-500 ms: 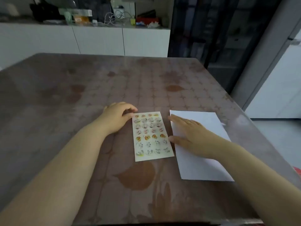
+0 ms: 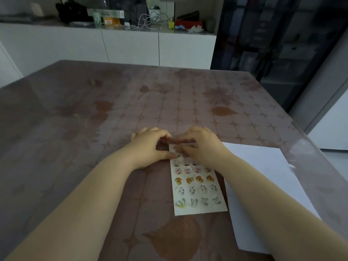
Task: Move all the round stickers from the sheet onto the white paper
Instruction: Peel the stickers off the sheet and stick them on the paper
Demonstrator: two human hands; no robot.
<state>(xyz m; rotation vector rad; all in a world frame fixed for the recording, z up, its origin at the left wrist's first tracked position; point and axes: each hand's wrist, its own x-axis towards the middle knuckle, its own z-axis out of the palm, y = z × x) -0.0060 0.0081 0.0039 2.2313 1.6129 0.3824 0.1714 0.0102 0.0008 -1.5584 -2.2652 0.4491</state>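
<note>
The sticker sheet (image 2: 197, 187) lies flat on the table, with rows of round stickers (image 2: 190, 179) showing on its lower part. To its right lies the white paper (image 2: 263, 172), partly under my right forearm. My left hand (image 2: 150, 146) holds the sheet's top left corner, with its thumb pressed on the left edge. My right hand (image 2: 200, 146) covers the top rows. Its curled thumb and fingertips pinch at a sticker there, blurred. No sticker shows on the visible part of the paper.
The brown patterned table (image 2: 113, 119) stretches far ahead and to the left. Its right edge (image 2: 308, 140) runs close beside the paper. White cabinets (image 2: 131, 48) with clutter on top stand behind, and a dark glass cabinet (image 2: 273, 44) at the back right.
My right hand left the white paper and moved left onto the top of the sticker sheet, fingers now curled. My left hand shifted right onto the sheet's top left corner.
</note>
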